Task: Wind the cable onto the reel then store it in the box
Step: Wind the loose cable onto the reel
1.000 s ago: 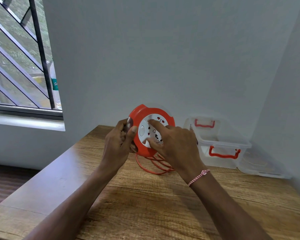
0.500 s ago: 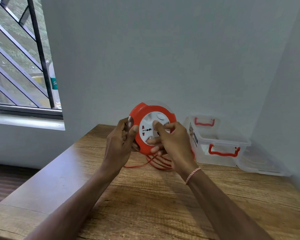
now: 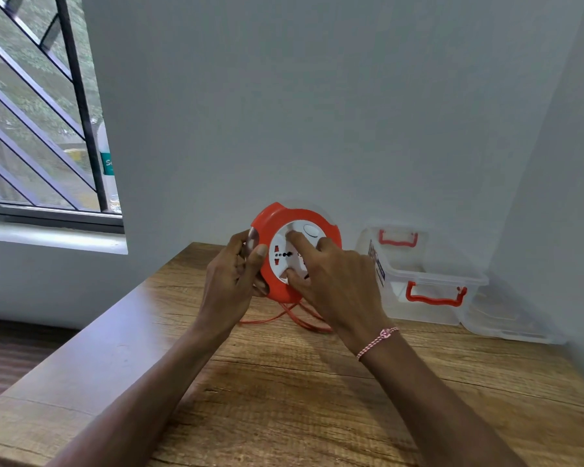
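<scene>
Wooden table (image 3: 284, 399), brown grain top, pushed into the wall corner; left edge runs diagonally away from me toward the back wall. Three things sit directly on it. Orange cable (image 3: 312, 324): a few loose loops lying mid-table, one strand trailing left, the rest rising off the surface to the reel (image 3: 273, 227), which is held clear of the wood. Clear plastic box (image 3: 418, 288) with red handles: back right, upright, open top, close to the back wall, near the cable loops but not touching them. Clear lid (image 3: 506, 321): flat on the wood just right of the box, in the corner.
</scene>
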A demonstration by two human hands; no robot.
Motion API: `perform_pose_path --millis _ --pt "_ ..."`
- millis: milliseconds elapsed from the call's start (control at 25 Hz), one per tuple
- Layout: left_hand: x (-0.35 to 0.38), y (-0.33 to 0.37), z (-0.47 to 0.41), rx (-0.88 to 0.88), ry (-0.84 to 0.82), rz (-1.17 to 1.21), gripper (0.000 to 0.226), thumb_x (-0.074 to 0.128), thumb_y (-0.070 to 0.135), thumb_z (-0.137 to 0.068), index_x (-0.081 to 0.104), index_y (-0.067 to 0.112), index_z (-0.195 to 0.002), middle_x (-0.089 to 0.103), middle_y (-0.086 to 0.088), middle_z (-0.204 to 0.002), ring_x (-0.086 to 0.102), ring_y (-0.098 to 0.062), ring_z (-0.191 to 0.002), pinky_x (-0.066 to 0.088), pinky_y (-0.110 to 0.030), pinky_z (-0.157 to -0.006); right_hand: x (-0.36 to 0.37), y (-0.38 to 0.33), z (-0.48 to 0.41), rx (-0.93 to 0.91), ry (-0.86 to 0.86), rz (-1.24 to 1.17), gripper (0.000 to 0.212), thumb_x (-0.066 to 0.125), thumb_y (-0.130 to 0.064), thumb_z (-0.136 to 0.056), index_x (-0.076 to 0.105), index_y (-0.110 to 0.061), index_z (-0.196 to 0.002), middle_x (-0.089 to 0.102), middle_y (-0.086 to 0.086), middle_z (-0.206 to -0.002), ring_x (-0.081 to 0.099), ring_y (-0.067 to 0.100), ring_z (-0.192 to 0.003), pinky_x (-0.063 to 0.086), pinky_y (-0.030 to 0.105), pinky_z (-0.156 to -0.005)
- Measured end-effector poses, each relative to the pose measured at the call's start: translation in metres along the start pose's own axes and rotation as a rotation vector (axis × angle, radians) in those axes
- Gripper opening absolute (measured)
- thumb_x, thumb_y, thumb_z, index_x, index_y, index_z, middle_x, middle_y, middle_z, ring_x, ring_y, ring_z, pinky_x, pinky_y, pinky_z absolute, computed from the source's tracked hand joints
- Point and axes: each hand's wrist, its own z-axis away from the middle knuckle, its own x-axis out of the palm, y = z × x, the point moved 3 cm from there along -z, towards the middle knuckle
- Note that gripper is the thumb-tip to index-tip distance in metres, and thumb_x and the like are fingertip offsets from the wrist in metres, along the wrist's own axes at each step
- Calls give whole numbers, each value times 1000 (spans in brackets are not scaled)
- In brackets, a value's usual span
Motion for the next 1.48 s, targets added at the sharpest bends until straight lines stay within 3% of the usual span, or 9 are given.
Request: perform_pose_path --millis 120,320,440,600,720,840,1280,1400,1480 --pt "4 0 1 24 -35 14 34 53 44 -103 58 21 -127 76 12 -95 78 -8 -68 59 -17 -55 0 3 -2 282 -26 -182 64 69 -68 -88 60 -22 -132 77 4 -91 72 22 -67 61 32 -54" --pt "10 0 2 34 -48 -12 33 55 43 -102 55 23 -128 75 18 -98 77 -5 -75 60 -18 -58 15 4 7 1132 -147 -1299 48 75 -50 -93 59 -10 -113 80 10 -71 67 14 -42 45 23 -34" --pt "4 -3 -1 -1 11 17 31 54 44 -102 58 21 -123 77 11 -88 77 -8 -65 61 -23 -53 8 7 6 999 -175 -1341 35 72 -39 -99 61 -11 -117 81 9 -72 67 14 -43 50 26 -41" --pt "-5 -4 -5 -52 90 26 30 51 45 -103 58 21 -118 76 6 -93 77 -7 -73 64 -25 -59 -16 23 0 147 112 -283 32 73 -42 -97 68 -20 -121 81 0 -96 75 14 -65 61 28 -58" --pt "-5 -2 -5 -53 76 45 33 50 44 -103 57 19 -124 75 10 -97 78 -7 -75 64 -24 -61 -7 18 2 -177 52 -78 56 79 -37 -93 58 -23 -143 70 13 -128 78 30 -77 64 35 -54" --pt "-4 -2 -4 -43 50 28 37 52 44 -102 56 18 -128 77 19 -93 78 -7 -74 64 -23 -60 -1 11 2 -145 15 26 70 82 -39 -91 50 -26 -152 73 15 -123 79 33 -79 65 41 -57" --pt "3 4 1 60 21 -45 37 54 45 -103 57 19 -130 74 9 -95 77 -8 -72 64 -26 -58 -6 9 2 138 -53 -164 66 69 -63 -91 59 -26 -145 82 7 -103 79 25 -82 63 34 -73" --pt "3 6 3 91 17 -73 41 53 50 -102 56 22 -132 74 6 -100 78 -10 -77 63 -23 -62 -4 7 0 490 -26 -438 62 72 -65 -86 62 -23 -129 79 2 -102 77 17 -75 52 12 -53" --pt "5 7 3 113 17 -86 44 51 51 -100 57 22 -132 73 9 -102 77 -6 -83 61 -17 -65 5 2 4 865 -51 -859 50 76 -56 -89 58 -20 -118 81 1 -90 74 12 -55 46 12 -40"
